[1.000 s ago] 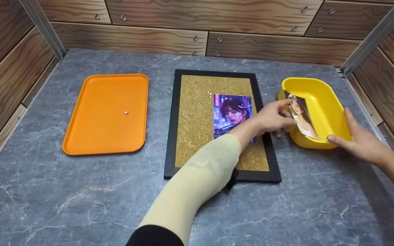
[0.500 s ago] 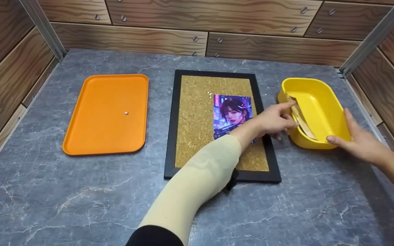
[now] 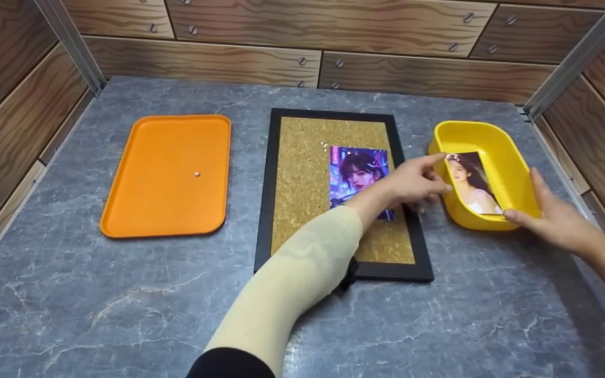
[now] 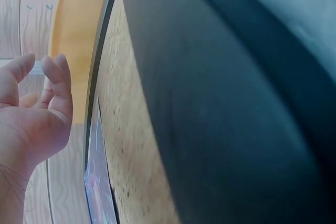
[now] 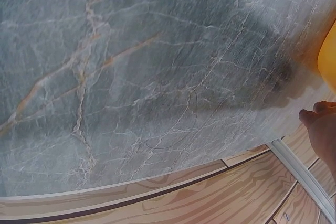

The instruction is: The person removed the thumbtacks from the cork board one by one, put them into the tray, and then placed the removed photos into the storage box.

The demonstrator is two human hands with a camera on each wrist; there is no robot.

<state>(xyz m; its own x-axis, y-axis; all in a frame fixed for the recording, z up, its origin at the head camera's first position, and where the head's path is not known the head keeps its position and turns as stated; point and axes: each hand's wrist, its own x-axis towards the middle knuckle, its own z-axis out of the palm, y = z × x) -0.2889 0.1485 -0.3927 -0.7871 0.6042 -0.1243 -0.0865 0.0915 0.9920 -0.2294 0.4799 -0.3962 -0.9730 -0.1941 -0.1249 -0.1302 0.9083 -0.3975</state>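
A yellow plastic bin stands on the right of the table. My right hand grips its near right side, thumb over the rim and fingers along the outer wall. Inside, a glossy photo card of a dark-haired person in white shows face up along the left part. My left hand reaches across to the left rim, its index finger extended right by the card's upper left corner. In the left wrist view, the left hand's fingers are loosely bent with nothing between them.
A black-framed cork board lies left of the bin, beneath my left forearm. It bears a purple-blue picture card and several tiny shiny bits. Farther left, an orange tray holds one small shiny bit. Wood-patterned walls enclose the table.
The photo card, tilted on edge against the bin's left wall earlier, now lies face up inside. My left index finger has drawn slightly back to the rim. The right hand keeps its grip.
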